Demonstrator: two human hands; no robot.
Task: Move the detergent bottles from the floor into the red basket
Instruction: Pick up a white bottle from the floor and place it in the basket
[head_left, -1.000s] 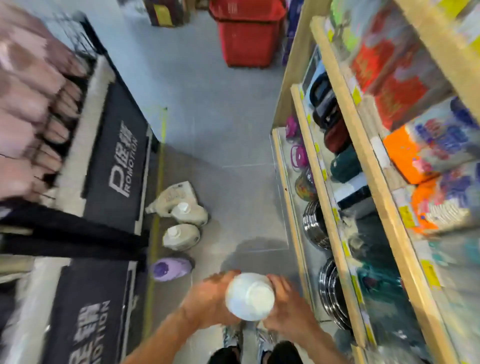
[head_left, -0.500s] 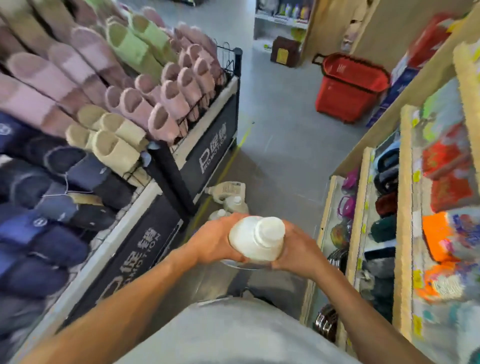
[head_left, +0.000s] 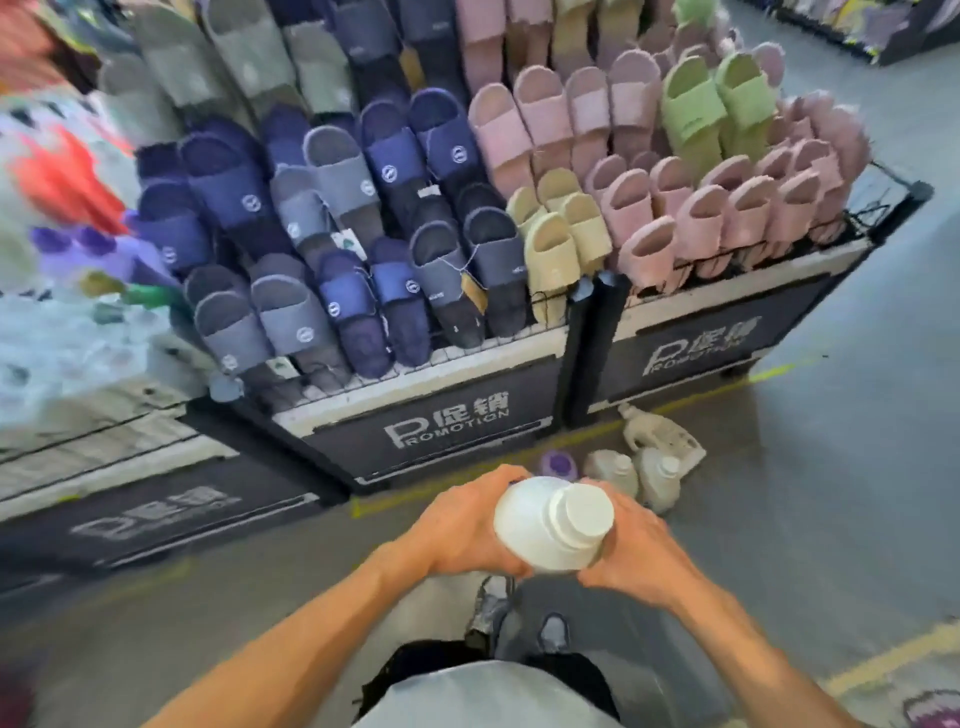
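The left hand (head_left: 462, 525) and right hand (head_left: 636, 548) grasp a white bottle (head_left: 530, 532) between them, one on each flank, fingers curled round its body; the bottle is held over the floor (head_left: 831, 467) in front of the torso, roughly upright, its long axis running from the floor up toward the camera, with the white cap (head_left: 583, 512) uppermost and leaning a little to the right; under the hands show the person's shoes (head_left: 491, 608) and a pale shirt hem; just beyond the fingers four more bottles stand grouped on the floor: a purple-capped bottle (head_left: 560, 464), partly hidden by the left fingers, a pale bottle (head_left: 614, 470) just beside it, a second pale bottle (head_left: 660, 475) touching that one, both upright with caps up, and behind them a pale jug (head_left: 667, 439) lying on its side, its neck pointing left toward the bins; a yellow line (head_left: 769, 371) runs along the floor past this group; directly behind stands a black bin (head_left: 447, 431) marked PROMOTION and, to its right, a second bin (head_left: 701, 348) with the same panel, closing off the far side; both are packed with slippers (head_left: 363, 208), navy and grey to the left, pink, cream and green to the right; the goods at far left are too blurred to tell.
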